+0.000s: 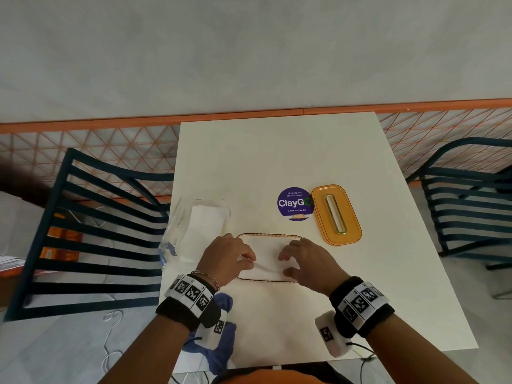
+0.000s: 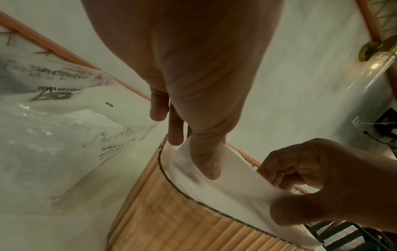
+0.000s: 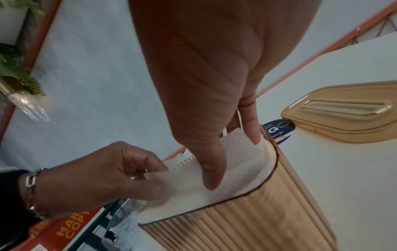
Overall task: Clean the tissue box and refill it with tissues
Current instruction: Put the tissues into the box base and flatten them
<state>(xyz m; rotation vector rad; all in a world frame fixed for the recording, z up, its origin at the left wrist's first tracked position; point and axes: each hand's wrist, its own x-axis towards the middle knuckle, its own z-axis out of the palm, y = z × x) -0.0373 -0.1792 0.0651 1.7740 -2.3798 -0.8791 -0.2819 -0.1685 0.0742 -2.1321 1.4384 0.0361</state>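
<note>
Left hand (image 1: 225, 257) pinching top tissue (image 1: 266, 268); right hand (image 1: 303, 260) fingers pressing stack; box (image 1: 270, 235) long axis 9–3 o'clock; lid (image 1: 336, 214) at 1 o'clock.

Tissue box (image 3: 247, 220) showing amber translucent plastic, ribbed walls, glossy. Tissues (image 3: 242, 169) inside looking like soft matt white paper, finely embossed. Lid (image 1: 336, 214) showing same amber plastic, smooth, shiny gold-toned slot rim. Tissue pack (image 2: 53, 135) wearing clear crinkled glossy plastic film. Tabletop (image 1: 277, 156) appearing smooth, matt cream.
</note>
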